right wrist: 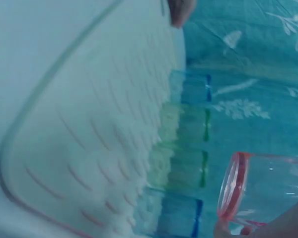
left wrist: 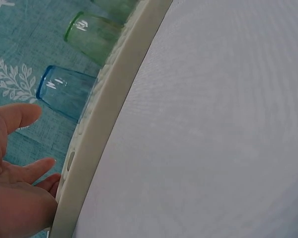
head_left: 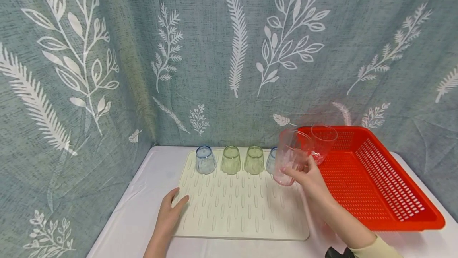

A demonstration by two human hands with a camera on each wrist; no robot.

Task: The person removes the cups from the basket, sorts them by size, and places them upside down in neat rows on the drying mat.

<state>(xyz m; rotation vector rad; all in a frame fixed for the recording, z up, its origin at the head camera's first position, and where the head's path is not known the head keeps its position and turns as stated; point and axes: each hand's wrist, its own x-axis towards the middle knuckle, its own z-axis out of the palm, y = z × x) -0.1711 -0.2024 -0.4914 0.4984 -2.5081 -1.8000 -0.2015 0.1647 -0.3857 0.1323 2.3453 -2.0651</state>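
Observation:
My right hand [head_left: 305, 174] grips a pink-tinted clear drinking glass [head_left: 284, 162] over the right part of a cream ridged drying mat [head_left: 229, 210]. In the right wrist view the same pink glass [right wrist: 273, 188] shows its reddish end. Along the mat's back edge stand a blue glass [head_left: 205, 161], a green glass [head_left: 231, 161], another green glass [head_left: 254, 161] and a second blue glass [head_left: 270, 161], partly hidden behind the pink one. My left hand [head_left: 169, 212] lies at the mat's left edge, thumb and fingers spread, holding nothing.
A red plastic basket [head_left: 393, 226] with perforated walls stands to the right of the mat. Another pinkish clear glass [head_left: 323, 140] is at its back left corner. A white cloth [head_left: 139, 198] covers the table, and a leaf-patterned teal curtain [head_left: 200, 51] hangs close behind.

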